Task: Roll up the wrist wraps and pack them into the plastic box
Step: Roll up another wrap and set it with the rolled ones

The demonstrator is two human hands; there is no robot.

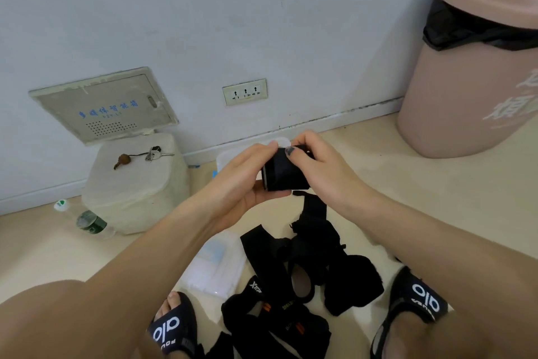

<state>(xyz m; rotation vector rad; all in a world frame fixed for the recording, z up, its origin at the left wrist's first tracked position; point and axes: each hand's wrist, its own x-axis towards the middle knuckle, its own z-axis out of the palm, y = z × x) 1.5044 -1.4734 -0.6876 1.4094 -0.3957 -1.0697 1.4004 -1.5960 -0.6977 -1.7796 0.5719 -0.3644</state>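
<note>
A black wrist wrap (283, 174), partly rolled, is held up between both hands above the floor. My left hand (250, 175) cups the roll from below and the left, fingers curled round it. My right hand (317, 163) grips it from the right, thumb on top. The wrap's loose tail (313, 210) hangs down toward a pile of more black wraps (305, 286) on the floor between my feet. The clear plastic box (224, 159) sits on the floor behind my hands, mostly hidden by them. A clear flat lid (215, 265) lies left of the pile.
A pink bin (471, 67) with a black liner stands at the right by the wall. A white block (136, 184) with keys on top sits at the left, a plastic bottle (87, 222) beside it. My sandalled feet (174, 326) flank the pile.
</note>
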